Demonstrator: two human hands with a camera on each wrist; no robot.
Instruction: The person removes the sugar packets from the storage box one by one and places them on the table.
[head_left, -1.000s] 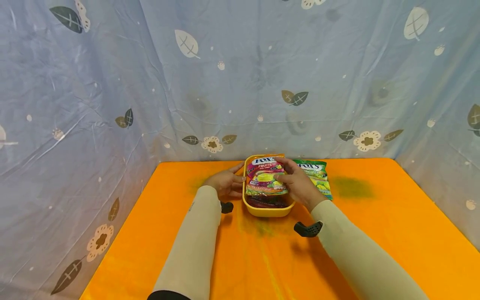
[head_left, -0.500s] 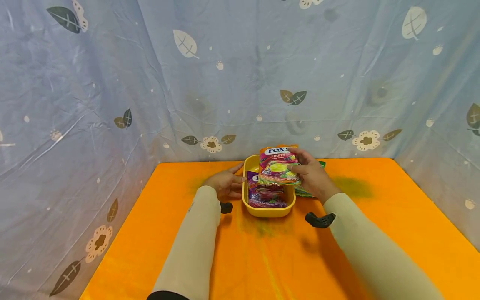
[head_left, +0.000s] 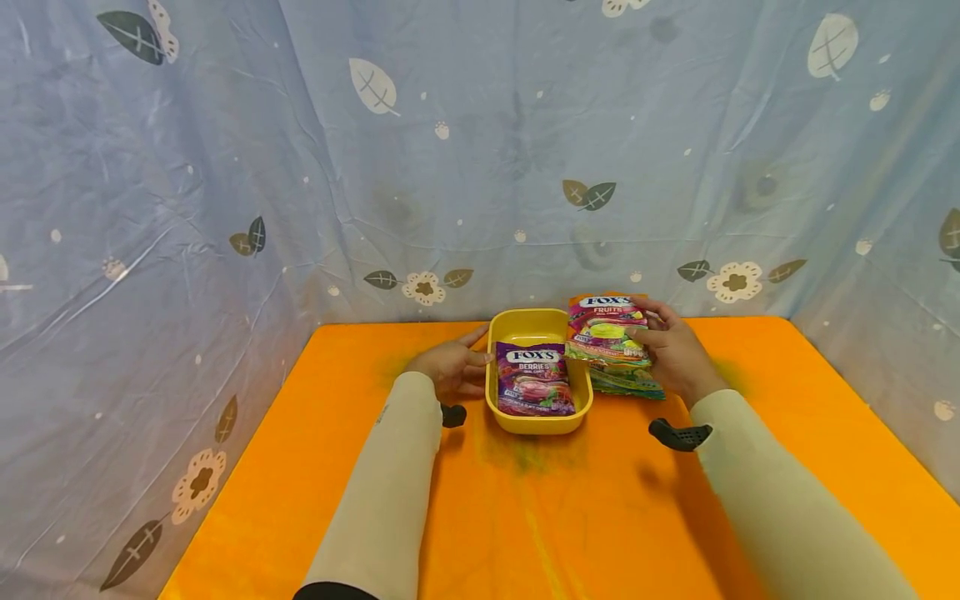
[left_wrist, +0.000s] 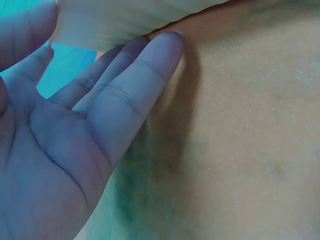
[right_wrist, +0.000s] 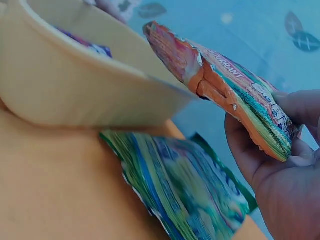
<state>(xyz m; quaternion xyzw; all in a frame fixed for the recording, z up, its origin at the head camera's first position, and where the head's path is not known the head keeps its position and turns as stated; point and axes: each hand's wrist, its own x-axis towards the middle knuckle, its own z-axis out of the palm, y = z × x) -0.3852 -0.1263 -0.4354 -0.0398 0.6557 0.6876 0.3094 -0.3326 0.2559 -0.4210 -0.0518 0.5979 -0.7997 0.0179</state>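
Note:
My right hand (head_left: 678,354) pinches the right edge of an orange and pink candy bag (head_left: 606,329), labelled Fox's Fruits. In the right wrist view that candy bag (right_wrist: 225,87) is held tilted in the air, thumb on one face and fingers behind. Beneath it a green candy bag (right_wrist: 182,185) lies on the table, mostly covered in the head view. A purple Fox's Berries candy bag (head_left: 534,379) lies inside the yellow plastic tub (head_left: 538,426). My left hand (head_left: 450,367) touches the tub's left side with fingers extended; in the left wrist view the fingertips meet its wall (left_wrist: 120,20).
An orange cloth (head_left: 525,517) covers the table, with dark greenish stains near the tub. A blue curtain (head_left: 480,167) printed with leaves and flowers hangs behind the table and along both sides.
My right hand has lifted the orange and pink candy bag out of the tub and carried it right, over the green bag. The purple bag is now uncovered. My left hand stays put.

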